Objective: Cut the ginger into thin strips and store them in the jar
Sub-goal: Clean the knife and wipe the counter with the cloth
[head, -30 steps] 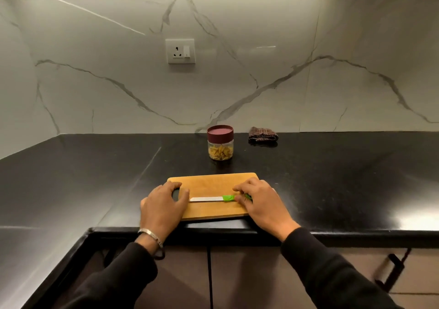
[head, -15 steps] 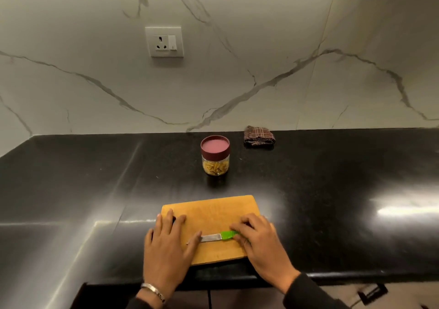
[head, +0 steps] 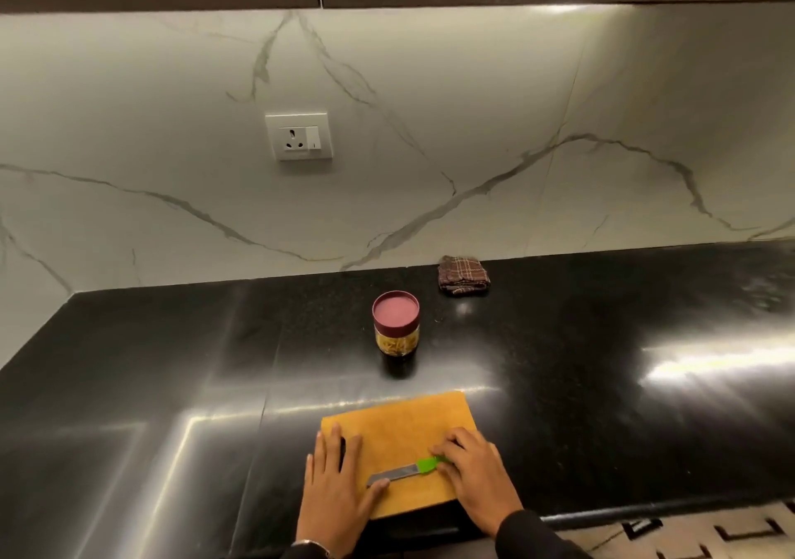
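head view suggests wrap-up: jar [head: 395, 326] capped with strips, left hand [head: 335, 489] flat on board [head: 400, 429], right hand [head: 477, 468] fingering knife [head: 406, 470]; next, likely release it.

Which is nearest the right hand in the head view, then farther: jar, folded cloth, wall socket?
From the right hand:
1. Jar, on the counter beyond the board, slightly left.
2. Folded cloth, farther back by the wall.
3. Wall socket, up on the backsplash, left.
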Motion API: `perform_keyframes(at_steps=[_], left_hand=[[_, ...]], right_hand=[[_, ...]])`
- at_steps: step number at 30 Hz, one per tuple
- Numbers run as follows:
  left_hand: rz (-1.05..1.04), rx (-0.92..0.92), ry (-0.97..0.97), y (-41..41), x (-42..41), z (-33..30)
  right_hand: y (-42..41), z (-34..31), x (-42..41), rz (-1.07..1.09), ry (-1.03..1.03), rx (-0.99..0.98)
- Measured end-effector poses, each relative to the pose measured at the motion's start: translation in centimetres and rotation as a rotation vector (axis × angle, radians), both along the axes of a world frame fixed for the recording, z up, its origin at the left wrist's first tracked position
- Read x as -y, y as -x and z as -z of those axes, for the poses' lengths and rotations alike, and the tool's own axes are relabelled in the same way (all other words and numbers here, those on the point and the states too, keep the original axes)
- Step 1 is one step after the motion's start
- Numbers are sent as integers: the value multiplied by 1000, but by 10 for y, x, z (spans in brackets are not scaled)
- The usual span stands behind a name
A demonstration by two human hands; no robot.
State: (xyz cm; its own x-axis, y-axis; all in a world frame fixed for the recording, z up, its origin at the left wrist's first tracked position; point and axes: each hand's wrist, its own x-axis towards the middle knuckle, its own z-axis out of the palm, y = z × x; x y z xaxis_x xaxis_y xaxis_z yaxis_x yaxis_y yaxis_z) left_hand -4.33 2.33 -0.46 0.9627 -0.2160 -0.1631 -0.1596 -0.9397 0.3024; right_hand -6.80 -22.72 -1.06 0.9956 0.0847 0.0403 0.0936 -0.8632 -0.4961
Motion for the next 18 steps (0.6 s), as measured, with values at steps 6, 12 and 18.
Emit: perform_keyframes(at_steps=[6,12,18], left_hand=[[42,-39,-50,-15,-3,-3],[150,26,21,-44,32,-5],[259,134,152,-99,118,-46]], right_hand=[[-7,-7,-1,-33,14,11],[-69,-21,39,-29,101,94],[-169,-49,87,31,197,13]])
